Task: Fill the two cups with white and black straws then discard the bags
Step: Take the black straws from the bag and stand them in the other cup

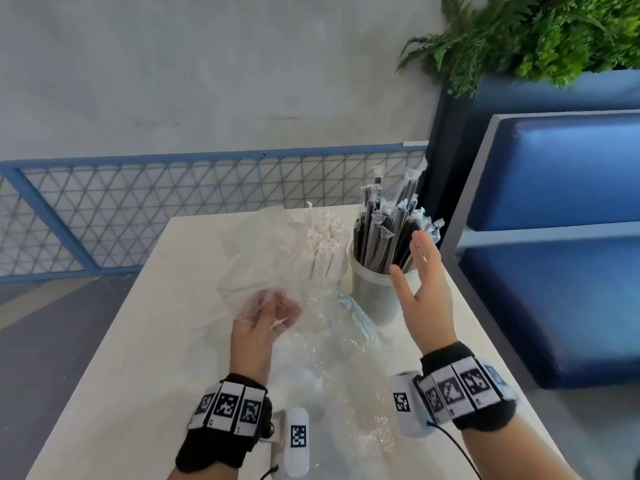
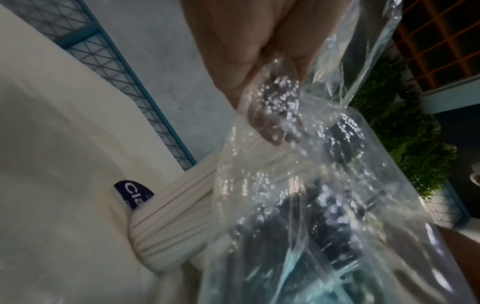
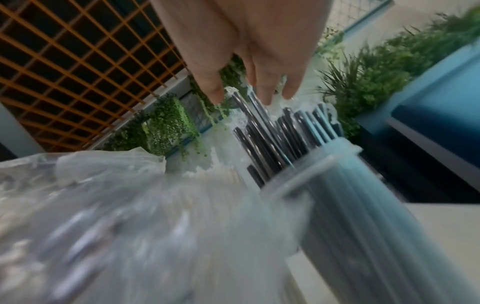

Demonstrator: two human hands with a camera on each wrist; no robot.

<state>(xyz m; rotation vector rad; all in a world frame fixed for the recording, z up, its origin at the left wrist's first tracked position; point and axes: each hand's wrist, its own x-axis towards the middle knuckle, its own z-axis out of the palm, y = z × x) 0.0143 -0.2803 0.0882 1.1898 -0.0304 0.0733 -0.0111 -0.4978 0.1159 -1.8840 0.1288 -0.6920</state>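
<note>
Two clear cups stand at the table's far right. The right cup (image 1: 372, 292) holds wrapped black straws (image 1: 388, 233). The left one, behind plastic, holds white straws (image 1: 327, 244). My left hand (image 1: 270, 313) grips a clear plastic bag (image 1: 256, 258), its fingers curled into the film. In the left wrist view those fingers (image 2: 270, 123) pinch the bag (image 2: 311, 195) in front of the white straws (image 2: 176, 216). My right hand (image 1: 420, 271) is open with straight fingers beside the black straws; its fingertips (image 3: 265, 96) hover above the black straws (image 3: 272, 139). A second crumpled bag (image 1: 339, 375) lies on the table.
The white table (image 1: 121, 358) ends at a blue mesh railing (image 1: 173, 209) at the back. A blue padded bench (image 1: 554, 254) stands close on the right, with a green plant (image 1: 536, 32) above it. Bare tabletop lies to the left of my hands.
</note>
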